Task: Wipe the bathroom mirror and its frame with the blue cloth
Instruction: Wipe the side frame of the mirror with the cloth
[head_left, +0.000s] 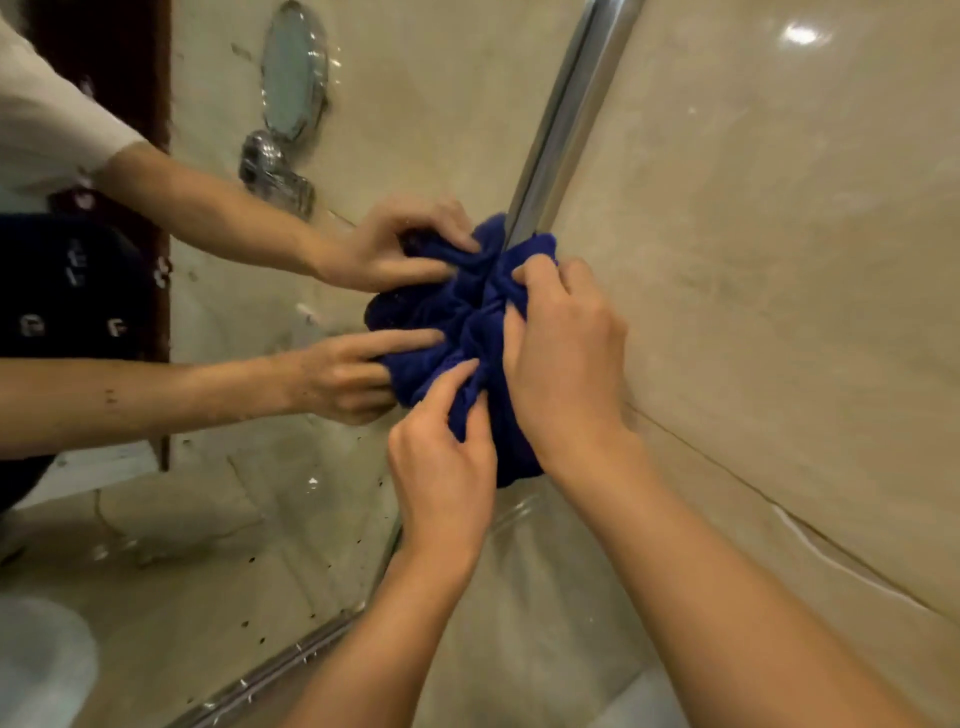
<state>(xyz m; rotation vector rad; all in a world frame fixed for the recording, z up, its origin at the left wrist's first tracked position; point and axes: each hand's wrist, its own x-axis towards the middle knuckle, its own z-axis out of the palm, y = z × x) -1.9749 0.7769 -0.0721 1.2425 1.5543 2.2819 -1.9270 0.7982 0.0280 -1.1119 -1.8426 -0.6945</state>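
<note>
On my far left the large wall mirror with glass spotted by dried droplets (234, 519) shows the reflection of two arms, a small oval vanity mirror on a chrome stand and a dark doorway. Moving right, my left hand (441, 467) has its fingers curled into the lower folds of the bunched dark blue cloth (467, 312), pinching it. The cloth sits wrapped over the mirror's right edge, against the polished chrome frame strip (566, 119) that runs up from it. My right hand (566, 358) grips the cloth from the wall side, fingers dug into the bunch. Further right is glossy beige marble wall tile (779, 260). I judge the frame-wiping step is under way; next I would need to keep both grips tight and slide the cloth along the strip, then return to the spotted glass.
</note>
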